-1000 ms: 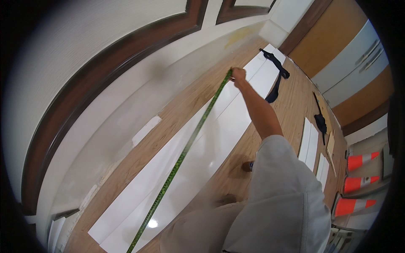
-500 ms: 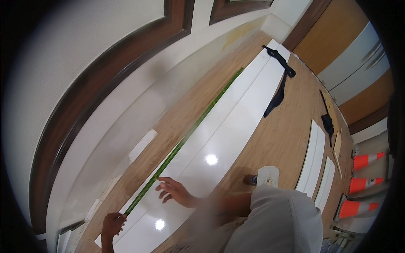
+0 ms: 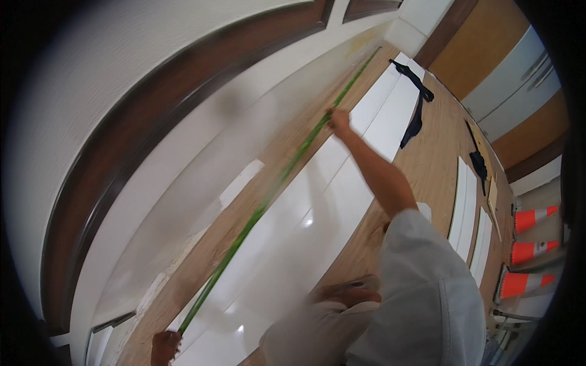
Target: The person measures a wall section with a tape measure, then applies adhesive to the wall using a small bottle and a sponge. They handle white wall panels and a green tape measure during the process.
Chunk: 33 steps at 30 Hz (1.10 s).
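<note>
Measuring tape (image 3: 245, 233), a long green strip, runs diagonally from lower left to upper right, along the wall-side edge of long white boards (image 3: 348, 189) laid on the floor. The left hand (image 3: 165, 346), at the lower edge, grips the tape's near end. The right hand (image 3: 338, 121), reaching from a loose grey sleeve (image 3: 421, 268), is closed around it farther up; beyond that hand the tape carries on toward the far corner. Whether its far end touches the floor cannot be told.

The floor (image 3: 436, 146) has a brown wood-grain look, and the boards are glossy, with bright reflections. On the left, a pale wall (image 3: 177, 195) bears dark brown framed moulding (image 3: 116, 158), with rough whitish patches near its foot. Dark straps (image 3: 417, 82) lie across the boards' far end. To the right are shorter white boards (image 3: 463, 207) and a black item (image 3: 479, 163). At the upper right stands a cupboard-like front (image 3: 510, 100) in orange-brown and pale grey, with long handles. Three orange cones (image 3: 530, 251) with pale bands line the right edge; a small mark on the middle one is too tiny to make out, and the tape's markings are too blurred to read.
</note>
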Available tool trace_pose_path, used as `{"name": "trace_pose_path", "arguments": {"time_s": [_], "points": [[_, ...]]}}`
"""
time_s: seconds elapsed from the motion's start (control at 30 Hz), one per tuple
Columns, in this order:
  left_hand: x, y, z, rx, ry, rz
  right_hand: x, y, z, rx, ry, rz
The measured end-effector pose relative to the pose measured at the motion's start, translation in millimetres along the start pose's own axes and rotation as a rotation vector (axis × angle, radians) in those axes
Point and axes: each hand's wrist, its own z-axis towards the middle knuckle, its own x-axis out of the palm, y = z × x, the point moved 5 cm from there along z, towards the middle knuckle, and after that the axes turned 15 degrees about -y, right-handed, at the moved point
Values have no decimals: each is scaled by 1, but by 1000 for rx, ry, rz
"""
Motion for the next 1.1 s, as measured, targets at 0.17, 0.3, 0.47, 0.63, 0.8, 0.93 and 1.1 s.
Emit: {"name": "trace_pose_path", "arguments": {"time_s": [0.17,0.3,0.47,0.63,0.8,0.93,1.1], "points": [[-16,65,0,52,37,-16,-1,3,29,-103,-39,-83],[35,-13,37,264,56,44,14,-92,-222,27,230,58],[60,-99,56,290,28,168,12,-133,-537,552,933,66],[41,-104,44,301,96,127,27,-106,-599,449,740,17],[-3,-53,46,422,38,-46,71,-120,-591,-48,638,-172],[-72,49,41,350,46,42,112,-92,-485,-767,379,-794],[-164,236,15,179,-82,-73,89,-35,-384,-485,136,-473]]}}
